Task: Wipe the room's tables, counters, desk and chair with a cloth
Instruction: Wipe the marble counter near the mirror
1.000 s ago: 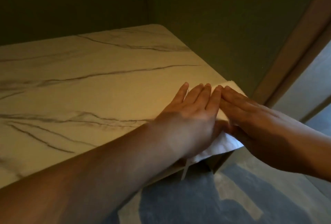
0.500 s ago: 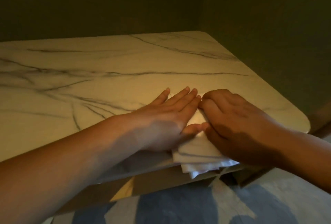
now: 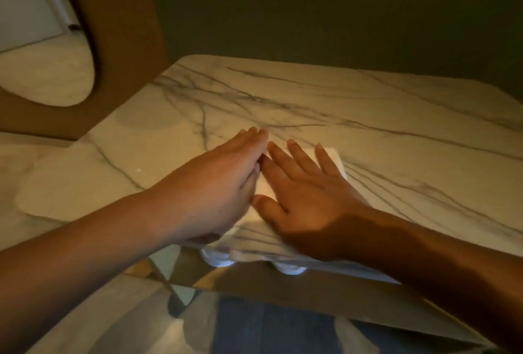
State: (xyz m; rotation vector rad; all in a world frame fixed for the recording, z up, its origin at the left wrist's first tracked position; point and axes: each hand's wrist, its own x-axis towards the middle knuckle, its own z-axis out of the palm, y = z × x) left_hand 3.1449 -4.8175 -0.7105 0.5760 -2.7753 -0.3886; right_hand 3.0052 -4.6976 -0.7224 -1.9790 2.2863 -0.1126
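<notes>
A white folded cloth (image 3: 334,160) lies flat on the marble tabletop (image 3: 368,116) near its front edge, with a bit of it hanging over the edge. My left hand (image 3: 215,184) presses on the cloth's left part with straight fingers held together. My right hand (image 3: 305,201) lies flat on the cloth beside it, fingers spread. Most of the cloth is hidden under both hands.
A brown curved panel (image 3: 121,42) stands at the table's left, with a mirror-like oval (image 3: 45,70) in it. Dark green walls (image 3: 339,8) close off the back. Below the front edge is a blue and grey patterned rug (image 3: 254,331).
Both hands have slid the cloth leftwards along the table, from its right corner towards the left end. My right hand's fingers went from curled to flat and spread.
</notes>
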